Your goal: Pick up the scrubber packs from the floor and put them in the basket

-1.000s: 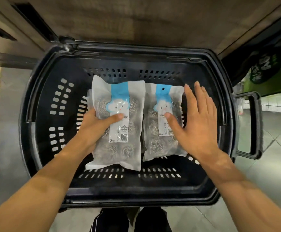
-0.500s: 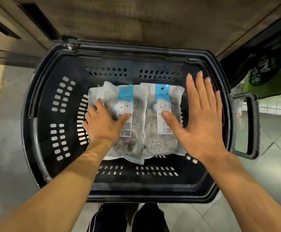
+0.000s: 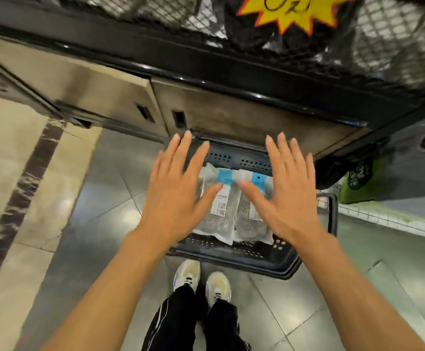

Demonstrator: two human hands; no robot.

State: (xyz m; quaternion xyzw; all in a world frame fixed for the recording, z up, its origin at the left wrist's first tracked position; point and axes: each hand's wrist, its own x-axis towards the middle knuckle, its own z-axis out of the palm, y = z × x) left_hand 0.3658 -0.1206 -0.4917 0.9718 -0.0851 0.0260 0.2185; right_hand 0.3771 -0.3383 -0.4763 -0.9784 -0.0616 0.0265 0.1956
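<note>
Two clear scrubber packs with blue-and-white labels lie side by side flat in the black plastic basket (image 3: 269, 262) on the floor: the left pack (image 3: 219, 219) and the right pack (image 3: 250, 224). My left hand (image 3: 176, 193) hovers well above the basket's left side, fingers straight and spread, holding nothing. My right hand (image 3: 286, 196) hovers above the right side, also spread and empty. Both hands cover parts of the packs and the basket's rim.
A wood-panelled display base (image 3: 231, 107) with a black mesh bin (image 3: 257, 34) and a yellow price star (image 3: 292, 8) stands right behind the basket. The basket's handle (image 3: 333, 214) sticks out to the right. My shoes (image 3: 201, 282) stand on grey floor tiles just before the basket.
The view has risen far above the basket. Both hands have lifted off the packs, which stay lying in the basket.
</note>
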